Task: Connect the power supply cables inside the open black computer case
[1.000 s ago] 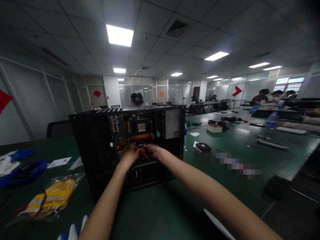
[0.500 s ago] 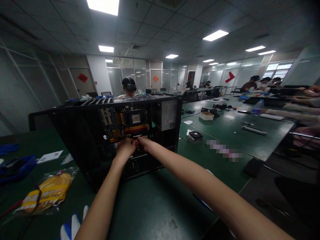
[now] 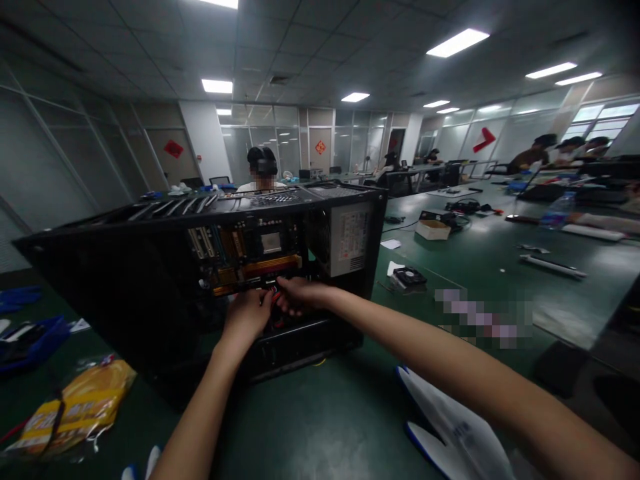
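A black computer case (image 3: 330, 333) lies open towards me on the green table. Inside it show a motherboard (image 3: 273, 243) with orange and red slots, and a power supply (image 3: 350, 240) with a pale label at the upper right. Both hands reach in below the board. My left hand (image 3: 245, 313) is closed, its fingertips pinching at a thin red cable (image 3: 276, 295). Close beside it, my right hand (image 3: 303, 295) is closed on the same cable, thumb and forefinger together. The cable's ends are hidden behind my fingers and in the dark case.
To the left are a yellow packet (image 3: 80, 403) and a blue tray (image 3: 37, 347). White-and-blue gloves (image 3: 460, 430) lie under my right forearm. On the right stand a black fan (image 3: 410, 277), a small box (image 3: 433, 230) and a bottle (image 3: 557, 210). A person (image 3: 263, 170) sits behind the case.
My view has shifted left and closer to the case, so more of the glove on the right shows. Both hands stay together at the red cable; the right hand's lower fingers show more.
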Motion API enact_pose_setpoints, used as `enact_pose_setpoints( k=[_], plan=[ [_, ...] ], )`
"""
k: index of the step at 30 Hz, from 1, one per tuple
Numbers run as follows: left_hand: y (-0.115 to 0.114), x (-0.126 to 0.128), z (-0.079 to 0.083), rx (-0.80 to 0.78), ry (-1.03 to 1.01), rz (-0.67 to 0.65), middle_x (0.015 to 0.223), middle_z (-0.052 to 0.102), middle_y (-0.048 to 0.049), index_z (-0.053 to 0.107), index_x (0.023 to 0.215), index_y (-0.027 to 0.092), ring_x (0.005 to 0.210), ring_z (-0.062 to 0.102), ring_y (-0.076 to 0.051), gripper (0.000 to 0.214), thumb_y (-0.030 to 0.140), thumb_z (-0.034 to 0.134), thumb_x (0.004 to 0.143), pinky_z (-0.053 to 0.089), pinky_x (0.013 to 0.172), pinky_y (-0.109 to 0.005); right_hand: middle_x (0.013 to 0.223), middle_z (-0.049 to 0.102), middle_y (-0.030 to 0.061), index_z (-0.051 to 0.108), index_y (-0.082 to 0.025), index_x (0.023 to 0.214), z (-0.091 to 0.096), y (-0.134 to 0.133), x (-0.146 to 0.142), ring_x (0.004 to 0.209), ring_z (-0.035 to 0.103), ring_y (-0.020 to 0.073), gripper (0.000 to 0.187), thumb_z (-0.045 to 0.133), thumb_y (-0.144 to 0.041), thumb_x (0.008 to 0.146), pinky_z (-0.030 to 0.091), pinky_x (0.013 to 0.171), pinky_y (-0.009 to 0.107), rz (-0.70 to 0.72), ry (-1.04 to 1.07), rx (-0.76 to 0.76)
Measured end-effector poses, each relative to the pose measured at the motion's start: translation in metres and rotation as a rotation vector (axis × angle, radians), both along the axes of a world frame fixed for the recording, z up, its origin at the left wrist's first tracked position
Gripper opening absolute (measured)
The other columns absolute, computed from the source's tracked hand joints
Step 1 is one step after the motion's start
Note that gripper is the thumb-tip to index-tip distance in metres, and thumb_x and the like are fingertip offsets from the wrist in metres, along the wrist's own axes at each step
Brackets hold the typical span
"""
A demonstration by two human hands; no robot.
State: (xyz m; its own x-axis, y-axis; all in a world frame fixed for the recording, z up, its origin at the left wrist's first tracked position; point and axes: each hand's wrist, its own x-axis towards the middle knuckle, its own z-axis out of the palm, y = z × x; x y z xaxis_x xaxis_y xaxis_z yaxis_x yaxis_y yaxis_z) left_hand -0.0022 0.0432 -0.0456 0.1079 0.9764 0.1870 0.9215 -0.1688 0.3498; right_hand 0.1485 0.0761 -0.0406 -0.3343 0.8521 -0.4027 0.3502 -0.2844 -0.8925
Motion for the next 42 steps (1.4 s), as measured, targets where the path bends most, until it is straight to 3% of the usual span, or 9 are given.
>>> enact_pose_setpoints(
  k=[5, 10, 16, 22, 26, 32, 37, 40, 42],
  plan=[
    [-0.005, 0.002, 0.003, 0.046, 0.07, 0.01, 0.103, 0.075, -0.0106, 0.072, 0.107, 0.02, 0.097, 0.068, -0.024, 0.035, 0.034, 0.042, 0.097, 0.042, 0.078, -0.029, 0.065, 0.064, 0.0039, 0.062, -0.016, 0.068, 0.002, -0.034, 0.044, 0.057, 0.057, 0.0141, 0.044, 0.042, -0.04, 0.099, 0.038, 0.054, 0.023, 0.248, -0.361, 0.544],
    [-0.019, 0.014, 0.013, 0.151, 0.359, 0.123, 0.091, 0.072, -0.0172, 0.071, 0.095, 0.013, 0.088, 0.068, -0.031, 0.044, 0.034, 0.032, 0.099, 0.042, 0.077, -0.038, 0.089, 0.072, 0.0127, 0.071, -0.018, 0.093, -0.009, -0.06, 0.046, 0.075, 0.067, 0.0232, 0.044, 0.037, -0.045, 0.1, 0.043, 0.061, 0.028, 0.138, -0.672, 0.813],
    [-0.031, 0.022, 0.014, 0.136, 0.414, 0.16, 0.09, 0.069, -0.0231, 0.071, 0.092, 0.006, 0.087, 0.067, -0.036, 0.056, 0.038, 0.025, 0.099, 0.045, 0.076, -0.042, 0.1, 0.073, 0.016, 0.074, -0.016, 0.103, -0.01, -0.057, 0.044, 0.086, 0.069, 0.0276, 0.051, 0.033, -0.048, 0.1, 0.047, 0.072, 0.033, 0.28, -0.686, 0.757],
    [-0.025, 0.019, 0.009, 0.072, 0.359, 0.145, 0.092, 0.073, -0.0173, 0.072, 0.092, 0.011, 0.085, 0.07, -0.029, 0.049, 0.034, 0.029, 0.099, 0.051, 0.072, -0.034, 0.112, 0.072, 0.0139, 0.071, -0.014, 0.114, -0.009, -0.042, 0.05, 0.101, 0.066, 0.0257, 0.047, 0.036, -0.043, 0.101, 0.046, 0.088, 0.032, 0.518, -0.512, 0.693],
    [-0.027, 0.021, 0.01, 0.094, 0.362, 0.138, 0.088, 0.073, -0.0171, 0.073, 0.089, 0.011, 0.082, 0.071, -0.029, 0.049, 0.033, 0.03, 0.098, 0.053, 0.071, -0.034, 0.105, 0.073, 0.0158, 0.073, -0.009, 0.109, -0.004, -0.042, 0.049, 0.089, 0.068, 0.0246, 0.059, 0.031, -0.05, 0.101, 0.048, 0.081, 0.031, 0.555, -0.554, 0.622],
    [-0.033, 0.024, 0.013, 0.152, 0.399, 0.221, 0.081, 0.072, -0.0212, 0.073, 0.087, 0.009, 0.078, 0.071, -0.033, 0.054, 0.033, 0.027, 0.097, 0.053, 0.067, -0.04, 0.1, 0.073, 0.0183, 0.074, -0.007, 0.105, 0.006, -0.045, 0.047, 0.088, 0.069, 0.0256, 0.053, 0.034, -0.043, 0.101, 0.048, 0.078, 0.03, 0.523, -0.613, 0.723],
    [-0.029, 0.022, 0.016, 0.06, 0.369, 0.157, 0.084, 0.073, -0.0196, 0.073, 0.088, 0.011, 0.08, 0.071, -0.031, 0.05, 0.033, 0.029, 0.097, 0.053, 0.069, -0.037, 0.117, 0.07, 0.0164, 0.067, -0.011, 0.122, 0.006, -0.024, 0.034, 0.099, 0.068, 0.0268, 0.05, 0.042, -0.046, 0.097, 0.049, 0.075, 0.03, 0.689, -0.689, 0.58],
    [-0.026, 0.021, 0.015, 0.033, 0.356, 0.152, 0.084, 0.073, -0.0188, 0.073, 0.088, 0.011, 0.08, 0.071, -0.029, 0.05, 0.035, 0.029, 0.098, 0.052, 0.068, -0.035, 0.113, 0.071, 0.0168, 0.071, -0.011, 0.116, 0.002, -0.016, 0.023, 0.094, 0.069, 0.0269, 0.051, 0.044, -0.049, 0.095, 0.048, 0.068, 0.029, 0.742, -0.764, 0.448],
    [-0.024, 0.019, 0.014, 0.024, 0.336, 0.137, 0.086, 0.073, -0.0183, 0.072, 0.088, 0.012, 0.082, 0.071, -0.029, 0.05, 0.036, 0.029, 0.098, 0.051, 0.07, -0.035, 0.108, 0.072, 0.0195, 0.073, -0.008, 0.111, 0.0, -0.016, 0.02, 0.09, 0.07, 0.0278, 0.05, 0.047, -0.048, 0.094, 0.046, 0.064, 0.03, 0.703, -0.807, 0.46]
  ],
)
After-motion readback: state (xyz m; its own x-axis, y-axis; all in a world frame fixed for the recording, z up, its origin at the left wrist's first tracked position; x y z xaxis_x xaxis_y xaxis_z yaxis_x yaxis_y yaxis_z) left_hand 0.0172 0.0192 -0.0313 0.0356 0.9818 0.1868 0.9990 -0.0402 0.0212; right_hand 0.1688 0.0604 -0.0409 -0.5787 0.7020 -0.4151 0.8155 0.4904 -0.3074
